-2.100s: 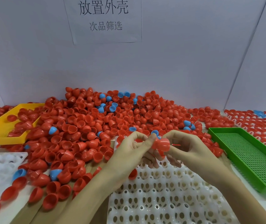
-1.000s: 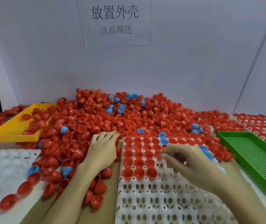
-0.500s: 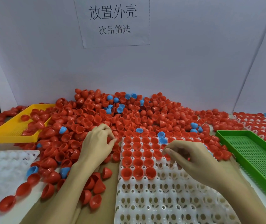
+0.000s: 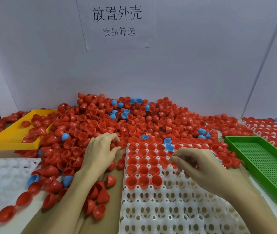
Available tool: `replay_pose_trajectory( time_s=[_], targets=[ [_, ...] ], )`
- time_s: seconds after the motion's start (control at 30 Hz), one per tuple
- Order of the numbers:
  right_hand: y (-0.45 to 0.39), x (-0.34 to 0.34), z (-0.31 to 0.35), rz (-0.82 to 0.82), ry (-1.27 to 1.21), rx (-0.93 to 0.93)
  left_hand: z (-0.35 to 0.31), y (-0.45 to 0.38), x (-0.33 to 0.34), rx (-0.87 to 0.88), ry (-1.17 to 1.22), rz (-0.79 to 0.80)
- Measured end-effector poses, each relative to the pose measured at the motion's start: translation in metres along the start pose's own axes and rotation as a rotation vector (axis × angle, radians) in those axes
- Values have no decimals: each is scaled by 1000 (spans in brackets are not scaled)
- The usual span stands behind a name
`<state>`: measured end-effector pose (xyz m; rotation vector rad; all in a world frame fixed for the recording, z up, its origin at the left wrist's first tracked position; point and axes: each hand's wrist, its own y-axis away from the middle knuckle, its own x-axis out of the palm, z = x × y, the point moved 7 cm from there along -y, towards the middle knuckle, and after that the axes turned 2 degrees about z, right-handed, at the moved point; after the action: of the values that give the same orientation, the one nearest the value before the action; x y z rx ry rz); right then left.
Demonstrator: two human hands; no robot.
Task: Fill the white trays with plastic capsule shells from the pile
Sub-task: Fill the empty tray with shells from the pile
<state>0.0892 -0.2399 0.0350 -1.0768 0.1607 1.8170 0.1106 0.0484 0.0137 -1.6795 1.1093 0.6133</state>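
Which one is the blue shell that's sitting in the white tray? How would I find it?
Start at the white tray in front of the person, between the two hands. Look at its far end, where the pockets already hold shells, next to the big pile. In those filled rows, just beyond the right hand, sits one blue shell; every visible tray neighbour is red.

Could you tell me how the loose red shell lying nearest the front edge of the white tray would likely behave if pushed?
The red shell is probably light, being a thin hollow cup. Its rounded dome likely rocks or rolls. The glossy surface may slip under fingers.
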Motion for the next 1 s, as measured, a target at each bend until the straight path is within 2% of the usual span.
replay_pose_trajectory(
  time_s=[0.13, 0.2, 0.3, 0.4, 0.53, 0.73, 1.0],
  targets=[
    [0, 0, -2, -14, 3, -8, -17, -2, -24, 81, 208, -158],
    [1, -2, -3, -40, -17, -1, -32, 0, -31, 103, 386, -159],
    [-1, -6, -2, -98, -214, 17, -65, 7, -23, 92, 732, 34],
    [-3, -9, 5, -113, -441, 6, -104, 22, -7, 150, 919, 234],
    [0, -18, 10, -204, -415, -30, -126, 34, 5, 210, 1066, 373],
    [3, -23, 6, -227, -383, -16, -104, 27, 14, -55, 1245, 388],
    [2, -22, 5, -212, -397, -5, -92, 22, 15, -140, 1346, 446]
  ],
)
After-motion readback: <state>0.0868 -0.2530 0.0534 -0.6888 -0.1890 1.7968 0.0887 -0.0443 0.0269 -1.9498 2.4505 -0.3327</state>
